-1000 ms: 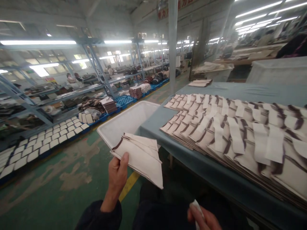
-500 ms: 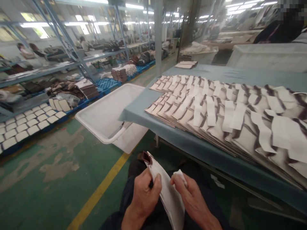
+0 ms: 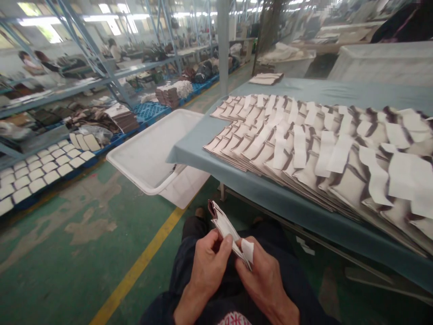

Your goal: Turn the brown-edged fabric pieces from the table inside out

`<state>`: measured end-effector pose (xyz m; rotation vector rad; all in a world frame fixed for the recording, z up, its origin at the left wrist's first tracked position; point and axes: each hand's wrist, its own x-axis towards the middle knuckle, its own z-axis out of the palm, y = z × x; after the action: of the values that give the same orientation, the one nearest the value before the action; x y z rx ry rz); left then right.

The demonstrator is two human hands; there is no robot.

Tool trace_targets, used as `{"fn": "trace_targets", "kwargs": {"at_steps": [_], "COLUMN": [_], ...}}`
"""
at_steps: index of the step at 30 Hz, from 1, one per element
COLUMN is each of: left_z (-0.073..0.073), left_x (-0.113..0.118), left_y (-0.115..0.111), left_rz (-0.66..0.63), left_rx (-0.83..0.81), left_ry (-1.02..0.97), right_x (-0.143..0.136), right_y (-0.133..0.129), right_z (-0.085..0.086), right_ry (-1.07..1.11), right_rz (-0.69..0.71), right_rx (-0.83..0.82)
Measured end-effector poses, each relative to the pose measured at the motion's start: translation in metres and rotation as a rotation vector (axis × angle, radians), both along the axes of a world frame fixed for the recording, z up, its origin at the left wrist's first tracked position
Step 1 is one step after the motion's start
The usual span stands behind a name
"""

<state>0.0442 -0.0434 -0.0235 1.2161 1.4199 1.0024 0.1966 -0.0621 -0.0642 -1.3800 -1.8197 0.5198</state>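
Note:
Over my lap, a stiff folded piece with a white face and a dark brown lining (image 3: 223,225) is held nearly edge-on, pointing away from me. My left hand (image 3: 210,258) pinches its near side between thumb and fingers. My right hand (image 3: 262,273) grips its lower right end, the fingers partly hidden behind it. A small white scrap (image 3: 248,249) shows between the right thumb and fingers; I cannot tell whether it is paper or cloth. To the right, many similar cream pieces with brown edges (image 3: 237,146) lie in overlapping rows, white strips (image 3: 299,146) among them.
A table with a blue-green cover (image 3: 189,151) stands ahead to the right. A white plastic tub (image 3: 135,162) sits by its left corner. Pale pads (image 3: 43,174) lie on a blue pallet at left. A yellow line (image 3: 135,271) crosses the green floor. People work farther back.
The folded piece has turned from showing its broad white face to nearly edge-on. My right hand has moved left and closer to my left hand, onto the piece. The view has tipped slightly downward.

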Motion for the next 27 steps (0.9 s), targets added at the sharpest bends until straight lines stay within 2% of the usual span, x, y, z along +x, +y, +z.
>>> {"fn": "trace_targets", "kwargs": {"at_steps": [5,6,9,12,15,17,21,27], "left_z": [-0.006,-0.008,-0.01,-0.011,-0.014,-0.017,-0.025,-0.035], "left_x": [-0.026,-0.031,-0.038,-0.034,-0.029,-0.027,-0.027,-0.019], "left_y": [0.005,0.007,0.015,0.022,0.025,0.024,0.017,0.013], "left_rz": [0.203,0.193,0.054,-0.031,-0.109,-0.108,-0.02,0.025], "left_rx": [0.205,0.227,0.294,0.406,0.433,0.426,0.411,0.483], "left_ry": [0.197,0.233,0.332,0.371,0.352,0.338,0.321,0.348], "right_x": [0.028,0.033,0.046,0.051,0.053,0.053,0.051,0.043], "right_y": [0.014,0.015,0.015,0.013,0.012,0.011,0.008,0.001], "right_z": [0.001,0.001,0.001,-0.001,-0.001,-0.001,-0.002,-0.01], "right_ry": [0.055,0.05,0.016,-0.015,-0.017,-0.006,0.009,0.051], "right_rz": [0.096,0.115,0.163,0.203,0.224,0.232,0.224,0.196], "right_rx": [0.07,0.081,0.091,0.105,0.154,0.181,0.174,0.126]}}
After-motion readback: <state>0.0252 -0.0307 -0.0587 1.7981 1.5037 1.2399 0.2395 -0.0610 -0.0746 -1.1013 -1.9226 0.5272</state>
